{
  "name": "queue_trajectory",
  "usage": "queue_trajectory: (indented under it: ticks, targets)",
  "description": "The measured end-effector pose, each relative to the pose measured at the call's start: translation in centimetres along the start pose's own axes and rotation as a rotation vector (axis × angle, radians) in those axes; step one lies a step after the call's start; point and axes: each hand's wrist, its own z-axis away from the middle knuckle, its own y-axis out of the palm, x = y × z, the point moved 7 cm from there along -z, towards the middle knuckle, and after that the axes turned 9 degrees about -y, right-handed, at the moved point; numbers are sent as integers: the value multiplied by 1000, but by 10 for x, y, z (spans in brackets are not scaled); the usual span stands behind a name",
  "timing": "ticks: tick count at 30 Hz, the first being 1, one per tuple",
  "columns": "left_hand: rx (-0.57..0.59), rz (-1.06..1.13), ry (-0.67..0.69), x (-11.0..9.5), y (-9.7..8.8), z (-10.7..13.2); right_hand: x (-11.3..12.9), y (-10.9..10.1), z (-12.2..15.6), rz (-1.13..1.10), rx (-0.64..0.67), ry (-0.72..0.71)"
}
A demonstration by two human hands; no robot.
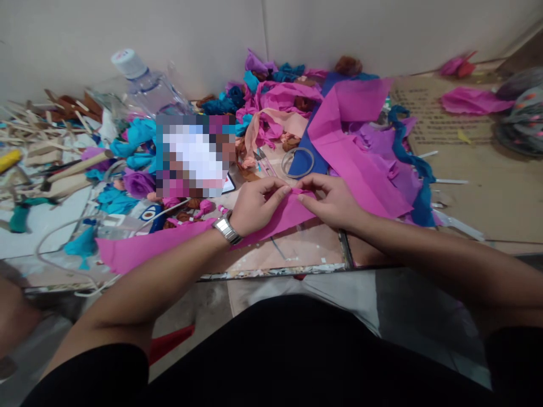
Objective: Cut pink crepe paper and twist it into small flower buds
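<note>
A long strip of pink crepe paper (161, 244) runs along the front of the table and under both hands. My left hand (261, 204), with a metal watch at the wrist, pinches the strip's upper edge between thumb and fingers. Close beside it, my right hand (331, 198) pinches the same edge, which is gathered between the two hands. Just beyond the fingertips lie a ring of wire (297, 164) and small scissors (265, 164) with pink handles. A wide sheet of pink paper (360, 169) spreads to the right of my right hand.
Crumpled paper flowers (280, 107) are heaped against the wall. A clear bottle (155, 90) with a white cap stands behind a phone, partly blurred. Wooden sticks (55, 135) pile up at the left. Cardboard (458, 147) lies at the right. Another person's limb (14, 316) shows at the lower left.
</note>
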Motion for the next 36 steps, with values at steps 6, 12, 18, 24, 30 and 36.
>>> queue_trajectory:
  ticks: [6,12,18,24,30,36]
  targets:
    - [-11,-14,3,0,-1,0,2,-2,-1,52,-12,24]
    - [1,20,14,-1,0,1,8,-3,-2,97,-8,10]
    - [2,6,3,1,0,1,5,-3,-1,103,-9,33]
    - [12,23,-26,4,3,2,2,-3,-1,72,-16,4]
    - [45,154,-22,4,5,0,10,-4,-3,118,-9,-25]
    - [60,199,-52,4,4,-2,15,-4,-4,102,-22,-66]
